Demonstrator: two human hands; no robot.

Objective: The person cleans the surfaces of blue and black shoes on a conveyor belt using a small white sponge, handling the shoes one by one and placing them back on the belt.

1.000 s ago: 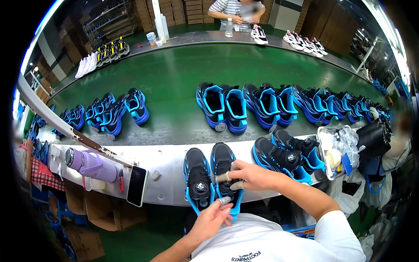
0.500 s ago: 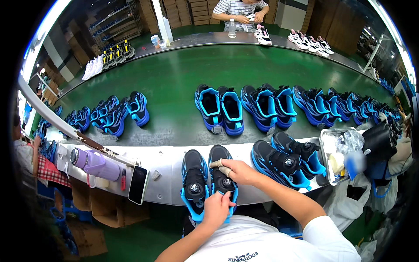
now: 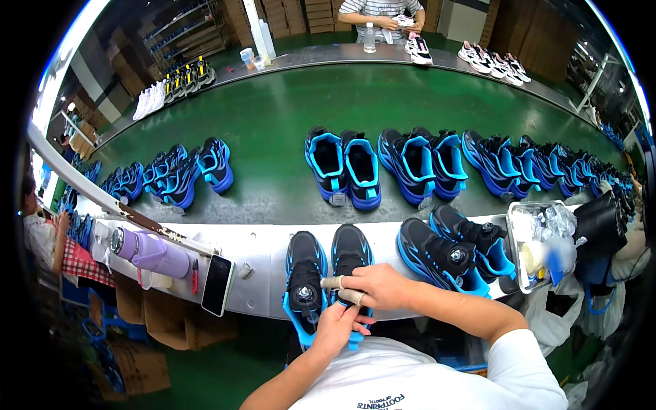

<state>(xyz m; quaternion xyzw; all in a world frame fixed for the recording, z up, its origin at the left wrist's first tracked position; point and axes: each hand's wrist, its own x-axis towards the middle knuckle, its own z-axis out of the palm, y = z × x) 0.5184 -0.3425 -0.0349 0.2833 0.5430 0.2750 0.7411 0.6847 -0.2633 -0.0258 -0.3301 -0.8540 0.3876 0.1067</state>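
Two black-and-blue sneakers stand side by side at the near edge of the grey counter [image 3: 260,253], right in front of the person. The left sneaker [image 3: 305,277] has a round dial closure on its tongue; the right sneaker [image 3: 350,254] is partly covered by the hands. Both point away from the person, toes toward the green conveyor belt [image 3: 273,116] and heels overhanging the near edge, so each long axis runs near to far.

The right hand [image 3: 377,287], its fingers wrapped in tape, lies over the right sneaker's tongue, its grip closed on the upper there. The left hand [image 3: 336,328] comes up from below at the heel end of that shoe; its fingers curl against the shoe, but whether they pinch anything I cannot tell. The step in hand looks like checking or adjusting the right sneaker's closure; a next move would call for a steady hold at the heel while the upper hand works the tongue.

Just right of the pair lies another pair [image 3: 454,256], angled leftward. Farther right is a white tray [image 3: 514,239] of odds and ends. To the left lie a dark phone [image 3: 217,285] and a lilac bottle [image 3: 154,251]. More blue sneakers line the belt.
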